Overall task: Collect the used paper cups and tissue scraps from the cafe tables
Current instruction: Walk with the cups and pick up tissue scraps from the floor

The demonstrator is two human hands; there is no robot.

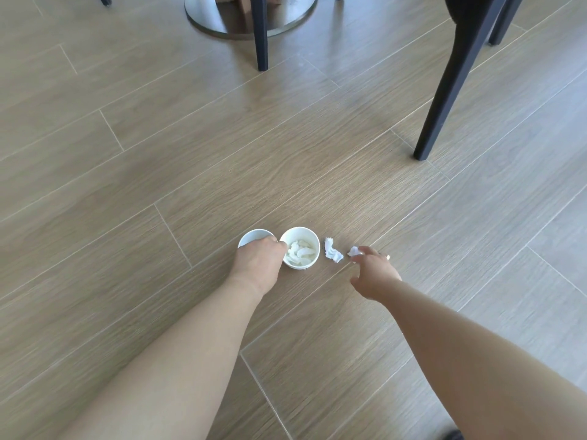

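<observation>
1. Wood floor [190, 154], no table in view: filled cup [301, 267] holds tissue scraps [300, 253], just beside empty cup [251, 236].
2. L hand [257, 260] grips empty cup's rim; R hand [376, 271] pinches far scrap [352, 250].
3. Still to do: loose scrap [333, 253], then both cups.

Two white paper cups stand upright and touching on the wood-plank floor [222, 160]. The empty cup [252, 237] is half covered by the left hand [259, 262], whose curled fingers grip its rim beside the neighbouring cup. That second cup [301, 265] holds a heap of crumpled tissue scraps [298, 252]. Just beside it, on the bare planks, lies a loose tissue scrap [333, 253]. A smaller scrap [352, 250] lies near that one, and the right hand [376, 268] has its fingertips on it; whether they pinch it cannot be told. Farther off stand two dark chair legs [451, 81] and a round metal table base [219, 25].
</observation>
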